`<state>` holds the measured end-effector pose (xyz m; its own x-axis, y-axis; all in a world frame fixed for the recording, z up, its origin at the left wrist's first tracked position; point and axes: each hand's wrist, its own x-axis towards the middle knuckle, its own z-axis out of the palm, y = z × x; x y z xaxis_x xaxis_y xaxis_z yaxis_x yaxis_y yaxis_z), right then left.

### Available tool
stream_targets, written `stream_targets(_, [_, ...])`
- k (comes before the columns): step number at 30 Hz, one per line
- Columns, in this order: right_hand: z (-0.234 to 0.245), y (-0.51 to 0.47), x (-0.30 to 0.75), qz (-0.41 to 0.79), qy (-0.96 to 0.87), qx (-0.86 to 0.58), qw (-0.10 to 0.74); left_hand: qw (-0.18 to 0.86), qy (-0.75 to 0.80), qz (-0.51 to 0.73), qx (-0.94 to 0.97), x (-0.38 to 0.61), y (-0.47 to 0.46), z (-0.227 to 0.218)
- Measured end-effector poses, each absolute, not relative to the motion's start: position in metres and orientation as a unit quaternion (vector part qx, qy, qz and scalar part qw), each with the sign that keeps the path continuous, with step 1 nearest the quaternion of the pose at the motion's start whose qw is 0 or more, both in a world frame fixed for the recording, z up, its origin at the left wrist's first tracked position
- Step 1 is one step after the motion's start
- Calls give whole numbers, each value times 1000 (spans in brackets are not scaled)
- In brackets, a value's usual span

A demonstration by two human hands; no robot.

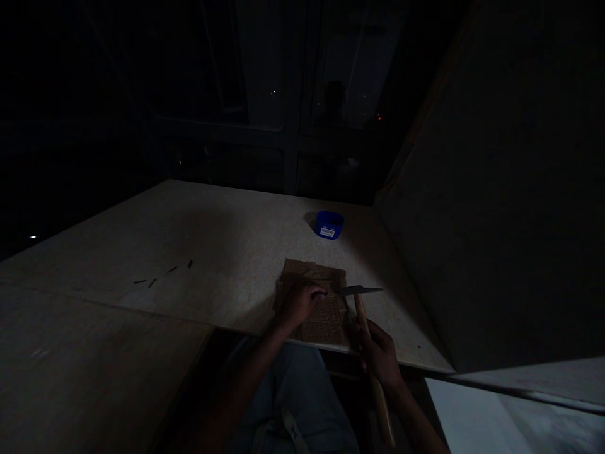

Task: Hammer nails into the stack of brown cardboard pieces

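Observation:
My right hand (380,350) is wrapped round the wooden handle of a hammer (377,381), near the table's front edge. The metal head lies crosswise at the top of the handle, its left end close to my left hand. My left hand (300,304) rests over a worn piece of brown cardboard (324,321), with thumb and fingers pinched on a short dark nail (319,294). Dim light hides the nail's exact shape. Both hand and nail are over the cardboard, just left of the hammer head.
A blue plastic container (329,226) with a white label stands beyond the cardboard. Several thin dark nails (172,270) lie scattered on the pale table (246,221) at the left. A tall panel (501,252) rises along the right side. Behind the table are dark windows.

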<state>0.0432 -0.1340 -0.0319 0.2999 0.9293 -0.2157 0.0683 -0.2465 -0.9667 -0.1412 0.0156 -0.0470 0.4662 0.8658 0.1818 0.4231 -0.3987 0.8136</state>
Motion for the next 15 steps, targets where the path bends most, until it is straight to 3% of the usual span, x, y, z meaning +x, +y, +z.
stream_targets(8, [-22, -138, 38, 434, -373, -672, 470, 329, 425, 307, 785, -151, 9, -38])
stream_targets(15, [-22, -145, 41, 404, -344, -714, 457, 168, 494, 349, 778, -255, 21, -22])
